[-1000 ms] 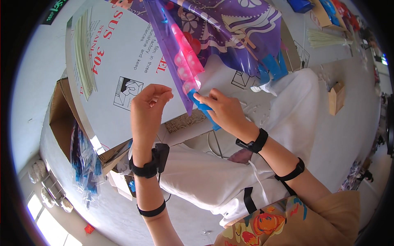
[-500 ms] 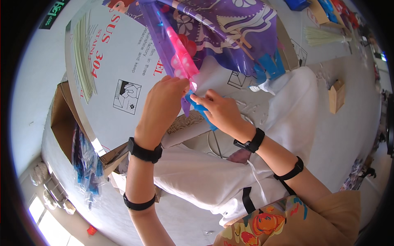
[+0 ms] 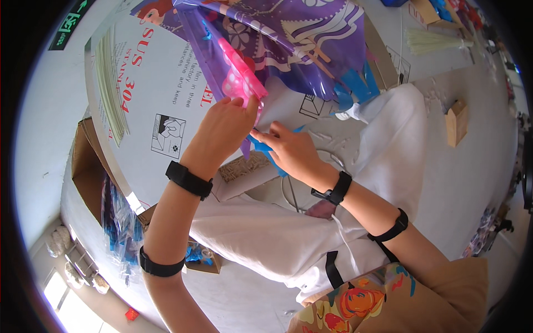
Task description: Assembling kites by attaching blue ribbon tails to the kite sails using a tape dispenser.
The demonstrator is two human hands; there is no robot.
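A purple printed plastic sheet (image 3: 311, 33), kite-like, with white patterns and a cartoon figure, spreads over the far part of the white work surface. My left hand (image 3: 226, 126) is closed in a pinch on its pink dotted corner (image 3: 241, 75). Just to the right, my right hand (image 3: 294, 151) has its thumb and index finger together at a blue strip (image 3: 261, 145) beneath the sheet's tip. The fingertips of both hands nearly meet; what lies exactly between them is partly hidden.
A bundle of thin pale rods (image 3: 110, 89) lies at the surface's left edge. Below the hands is a box of small tan pieces (image 3: 244, 167). An open carton (image 3: 86, 166) holding plastic-wrapped items stands left. More rods (image 3: 436, 44) and a small cardboard box (image 3: 456, 123) are at right.
My left forearm has swung left, uncovering a small box with blue pieces near my leg. Both hands have shifted slightly left and stay at the sheet's tip.
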